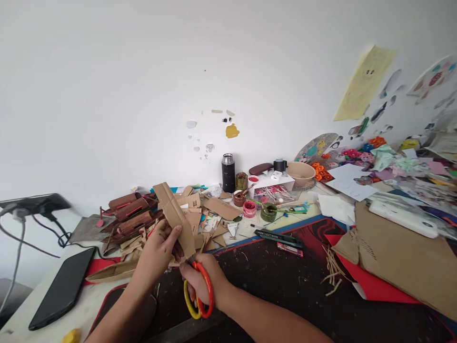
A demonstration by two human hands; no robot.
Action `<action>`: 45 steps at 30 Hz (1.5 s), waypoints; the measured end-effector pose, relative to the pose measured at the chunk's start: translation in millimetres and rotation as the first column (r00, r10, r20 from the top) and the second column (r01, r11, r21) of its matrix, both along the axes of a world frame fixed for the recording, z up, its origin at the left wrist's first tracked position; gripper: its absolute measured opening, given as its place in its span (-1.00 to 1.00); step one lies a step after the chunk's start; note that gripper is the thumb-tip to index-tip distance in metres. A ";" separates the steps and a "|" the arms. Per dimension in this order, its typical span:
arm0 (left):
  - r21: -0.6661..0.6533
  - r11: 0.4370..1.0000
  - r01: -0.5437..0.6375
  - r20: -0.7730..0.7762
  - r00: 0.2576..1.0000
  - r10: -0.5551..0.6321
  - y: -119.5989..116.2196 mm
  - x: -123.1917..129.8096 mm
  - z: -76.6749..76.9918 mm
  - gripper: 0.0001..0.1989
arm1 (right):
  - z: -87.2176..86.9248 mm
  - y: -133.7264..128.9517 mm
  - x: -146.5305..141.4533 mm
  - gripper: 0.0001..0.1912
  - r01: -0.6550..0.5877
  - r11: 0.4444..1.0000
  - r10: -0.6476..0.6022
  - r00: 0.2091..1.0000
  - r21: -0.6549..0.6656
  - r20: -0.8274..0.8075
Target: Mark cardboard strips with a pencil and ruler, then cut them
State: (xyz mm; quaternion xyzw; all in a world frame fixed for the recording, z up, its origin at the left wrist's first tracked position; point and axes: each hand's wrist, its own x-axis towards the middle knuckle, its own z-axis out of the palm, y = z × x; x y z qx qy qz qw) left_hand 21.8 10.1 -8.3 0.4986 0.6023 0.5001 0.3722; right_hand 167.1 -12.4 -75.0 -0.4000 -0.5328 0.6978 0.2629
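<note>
My left hand [164,244] is closed on a long folded strip of brown cardboard [174,209], which it holds upright and tilted to the left. My right hand [207,276] grips a pair of scissors [206,290] with one red and one yellow handle loop. The scissors' blades are at the strip's lower end, mostly hidden by the cardboard and my fingers. Behind the strip lies a heap of cardboard scraps [221,208].
A black phone-like slab [64,288] lies at the left. Brown rolled pieces [134,214], a black bottle [228,175] and paint jars [268,212] stand by the wall. A utility knife [278,238] rests on the dark mat [271,281]; flat cardboard [396,257] is at the right.
</note>
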 end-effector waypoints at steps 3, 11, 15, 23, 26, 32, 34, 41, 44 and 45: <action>0.028 0.999 -0.029 0.045 0.999 0.028 0.4 -3.8 3.3 -0.38 | -0.8 8.7 4.8 -0.67 -0.012 0.999 0.006 0.992 -0.043 -0.125; 0.135 0.981 -0.136 0.201 0.974 0.107 2.4 -13.0 9.4 -0.37 | 1.6 22.8 14.8 -0.28 0.093 0.993 -0.111 0.948 -0.075 -0.298; 0.129 0.981 -0.143 0.232 0.966 0.111 3.9 -14.3 6.7 -0.37 | 1.7 23.0 15.9 -0.23 0.102 0.992 -0.121 0.948 -0.076 -0.295; 0.039 0.999 -0.036 0.149 0.988 0.030 3.9 -10.0 0.6 -0.33 | 8.9 24.7 21.1 -0.21 0.112 0.993 -0.116 0.942 -0.030 -0.316; 0.011 1.000 0.026 0.118 0.993 -0.027 2.1 -3.6 1.1 -0.28 | 8.0 23.8 20.9 -0.29 0.108 0.994 -0.102 0.956 0.007 -0.276; 0.016 0.999 0.034 0.082 0.996 -0.036 3.0 -8.3 1.0 -0.31 | 4.0 22.8 19.9 -0.36 0.113 0.992 -0.100 0.973 0.052 -0.208; 0.026 0.999 0.024 0.079 0.997 -0.026 4.4 -12.0 1.4 -0.31 | 4.6 21.4 20.5 -0.36 0.096 0.994 -0.085 0.981 0.059 -0.172; 0.122 0.990 -0.076 0.134 0.989 0.059 4.9 -24.9 11.8 -0.39 | 4.4 17.2 21.2 -0.20 -0.092 0.995 0.097 0.983 0.037 -0.159; 0.200 0.960 -0.198 0.205 0.966 0.157 6.1 -38.2 18.1 -0.44 | 4.4 15.9 21.3 -0.02 -0.169 0.985 0.170 0.967 0.022 -0.189; 0.217 0.949 -0.230 0.227 0.957 0.180 6.7 -42.9 19.9 -0.46 | 4.5 15.1 21.5 0.04 -0.197 0.980 0.197 0.961 0.018 -0.192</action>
